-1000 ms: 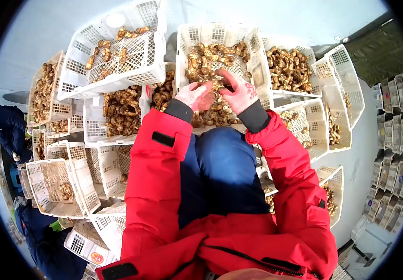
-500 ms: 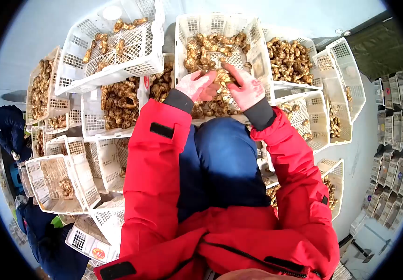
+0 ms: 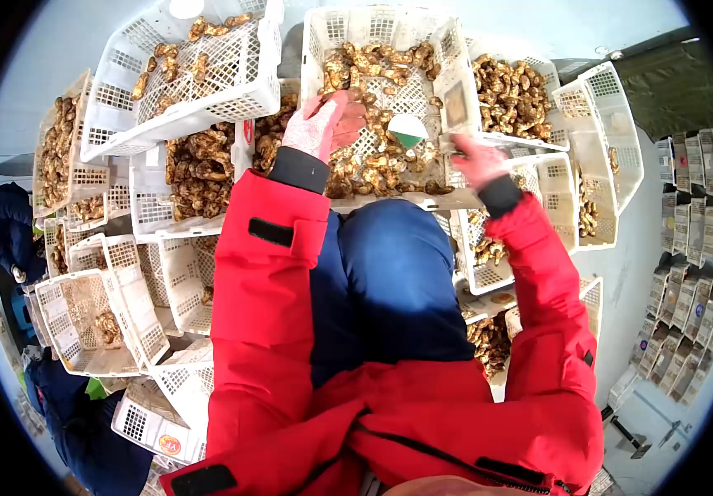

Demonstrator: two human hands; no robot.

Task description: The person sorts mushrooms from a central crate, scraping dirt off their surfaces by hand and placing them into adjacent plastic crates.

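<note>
Brown knobbly mushrooms (image 3: pixel 377 169) lie in the white mesh crate (image 3: pixel 455 91) in front of my knees. My left hand (image 3: pixel 323 124), in a pinkish glove, is over the crate's left side, fingers bent inward beside the mushrooms; whether it holds one is hidden. At the crate's right edge my right hand (image 3: pixel 478 159) is closed, its fingertips around something dark and small that I cannot make out. Between the hands, a round white-and-green object (image 3: pixel 407 130) shows over the mesh floor.
A tilted crate (image 3: pixel 240 83) with a few mushrooms stands at the upper left. Fuller crates (image 3: pixel 512 99) flank the middle one, and more stand lower on both sides. People in dark blue clothing (image 3: pixel 83 422) are at the left edge.
My right hand has moved right and down, from over the crate to its right edge. My left hand has shifted slightly left and up. The white-and-green object now shows between them.
</note>
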